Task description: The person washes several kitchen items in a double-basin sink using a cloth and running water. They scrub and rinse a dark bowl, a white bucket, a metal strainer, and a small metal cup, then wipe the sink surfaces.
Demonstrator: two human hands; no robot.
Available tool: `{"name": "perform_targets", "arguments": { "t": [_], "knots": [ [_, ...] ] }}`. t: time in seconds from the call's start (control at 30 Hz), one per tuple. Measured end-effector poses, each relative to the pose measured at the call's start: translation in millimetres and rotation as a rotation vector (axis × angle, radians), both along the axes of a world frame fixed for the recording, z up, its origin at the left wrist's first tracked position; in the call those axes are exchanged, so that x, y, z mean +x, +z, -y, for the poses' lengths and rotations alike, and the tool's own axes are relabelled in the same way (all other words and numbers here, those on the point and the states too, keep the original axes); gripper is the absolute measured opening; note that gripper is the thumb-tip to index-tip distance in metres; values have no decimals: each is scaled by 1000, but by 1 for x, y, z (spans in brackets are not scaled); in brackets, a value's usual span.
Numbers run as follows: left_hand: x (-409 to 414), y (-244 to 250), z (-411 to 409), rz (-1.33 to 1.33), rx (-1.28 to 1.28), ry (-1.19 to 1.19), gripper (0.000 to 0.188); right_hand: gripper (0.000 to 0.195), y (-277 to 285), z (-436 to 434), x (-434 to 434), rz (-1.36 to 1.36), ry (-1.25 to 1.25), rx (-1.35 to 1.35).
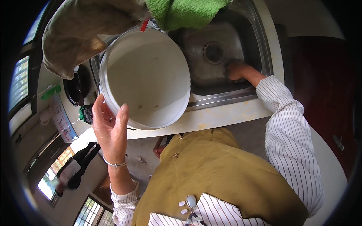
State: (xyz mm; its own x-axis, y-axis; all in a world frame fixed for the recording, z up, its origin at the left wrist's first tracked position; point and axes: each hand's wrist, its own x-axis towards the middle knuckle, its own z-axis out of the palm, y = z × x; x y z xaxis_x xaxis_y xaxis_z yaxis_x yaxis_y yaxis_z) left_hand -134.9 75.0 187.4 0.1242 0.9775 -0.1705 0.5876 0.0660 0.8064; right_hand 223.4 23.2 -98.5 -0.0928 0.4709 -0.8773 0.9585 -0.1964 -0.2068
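Note:
My left hand, with a bracelet at the wrist, grips the near left rim of a white plastic bucket. Liquid and a few dark specks show inside the bucket, which is tilted toward me beside the sink basin. Down in the stainless steel sink, my right hand is blurred and lies near the drain. Its fingers are hard to make out, and whether it holds anything cannot be seen.
A green towel and a brownish cloth hang over the far side. A black pan and a dark scrubber with green lie at the left. A person stands farther off at lower left.

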Motion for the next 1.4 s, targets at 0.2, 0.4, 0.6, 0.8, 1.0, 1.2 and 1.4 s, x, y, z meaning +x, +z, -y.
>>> {"name": "perform_targets", "arguments": {
  "t": [0.2, 0.4, 0.6, 0.8, 1.0, 1.2, 1.4],
  "knots": [
    [9, 4, 0, -6, 14, -39, 58, 37, -5, 17, 4, -37, 60, 236],
    [24, 9, 0, -27, 25, -62, 60, 39, -13, 18, -4, 1, -41, 223],
    [17, 6, 0, 25, 14, -35, 65, 45, -16, 33, -5, -51, -116, 255],
    [-2, 0, 5, 30, -2, 5, 60, 68, 62, 20, 13, -528, -723, 253],
    [-1, 1, 7, 40, -18, 29, 55, 52, 149, -57, -85, -1187, -417, 565],
    [-10, -4, 5, 103, -63, 43, 53, 36, 90, -128, -227, -397, 155, 1120],
    [-22, -7, 4, 139, -57, 34, 55, 40, 78, -113, -256, -547, 439, 506]
  ]
}}
